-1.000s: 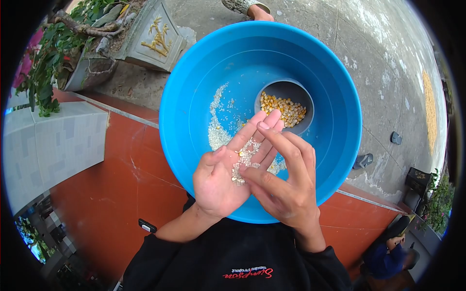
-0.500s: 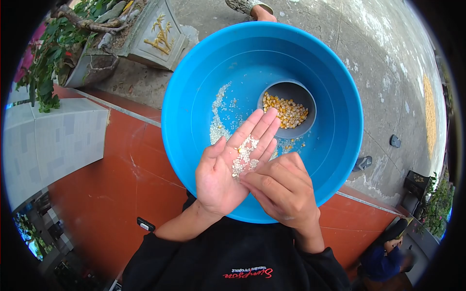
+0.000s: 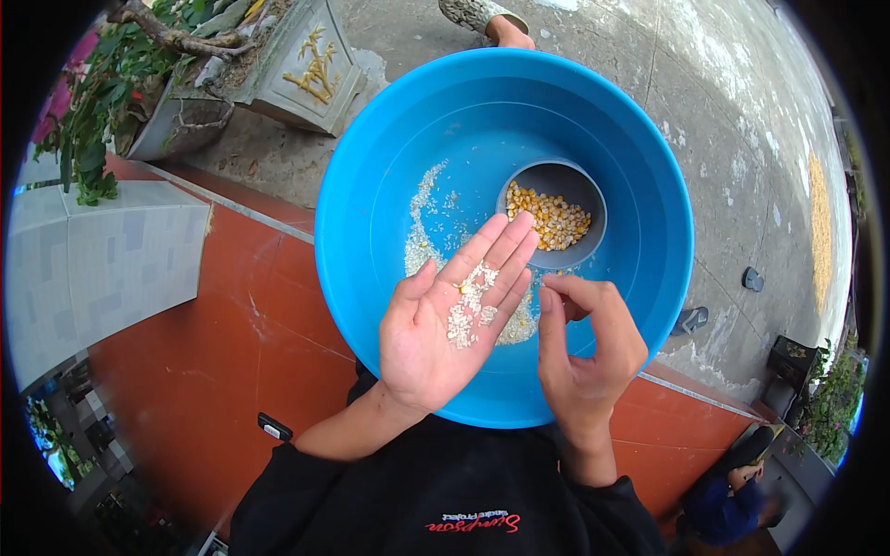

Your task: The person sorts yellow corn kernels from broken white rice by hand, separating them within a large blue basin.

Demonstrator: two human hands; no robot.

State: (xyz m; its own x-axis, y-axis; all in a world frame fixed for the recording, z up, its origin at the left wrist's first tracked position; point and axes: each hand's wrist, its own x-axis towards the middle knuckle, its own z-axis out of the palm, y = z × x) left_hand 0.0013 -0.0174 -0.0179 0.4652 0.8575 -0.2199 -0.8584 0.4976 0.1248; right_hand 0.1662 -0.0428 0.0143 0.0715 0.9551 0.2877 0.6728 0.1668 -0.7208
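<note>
My left hand point(image 3: 422, 324) lies palm up and flat over a blue basin point(image 3: 336, 157), fingers stretched out. Broken white rice grains point(image 3: 468, 310) rest on its palm and fingers, with one yellow corn kernel point(image 3: 462, 289) among them. To the right, my right hand point(image 3: 593, 347) is raised off the palm, thumb and forefinger pinched together. What sits between those fingertips is too small to make out. Inside the basin a grey bowl point(image 3: 601, 208) holds yellow corn kernels point(image 3: 547, 221). More white grains point(image 3: 422, 218) are scattered across the basin's bottom, partly hidden behind my left hand.
A stone planter point(image 3: 311, 79) with leafy plants stands at upper left. Another person's foot point(image 3: 512, 33) shows beyond the basin. Sandals point(image 3: 690, 321) lie on the concrete at right, near a strip of yellow grain point(image 3: 820, 232). A person point(image 3: 728, 505) sits at lower right.
My right hand has lifted away from the left palm and moved right, its thumb and forefinger pinched. The left hand stays nearly in place, still bearing the grains.
</note>
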